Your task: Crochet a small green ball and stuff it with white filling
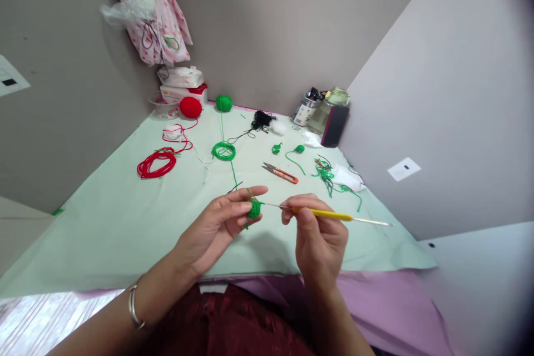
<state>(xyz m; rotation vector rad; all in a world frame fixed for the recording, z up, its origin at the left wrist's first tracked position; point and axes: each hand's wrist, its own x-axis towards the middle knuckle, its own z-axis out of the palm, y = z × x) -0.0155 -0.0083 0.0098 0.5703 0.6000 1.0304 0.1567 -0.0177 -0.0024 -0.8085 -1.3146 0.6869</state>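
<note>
My left hand [221, 222] pinches a small green crochet piece [254, 209] between thumb and fingers, just above the table's near edge. My right hand [317, 233] is closed on a crochet hook with a yellow handle [329, 214]; its metal tip points left into the green piece. A green strand runs from the piece back to a loose green yarn coil [223, 151] and on to a green yarn ball [224, 102] by the wall.
On the pale green table cover [117, 217] lie a red yarn coil [157, 163], a red yarn ball [191, 106], orange-handled snips [280, 172], black thread [262, 119], green scraps [327, 175], tissue boxes [181, 84] and jars [321, 108] at the back. Walls close in on both sides.
</note>
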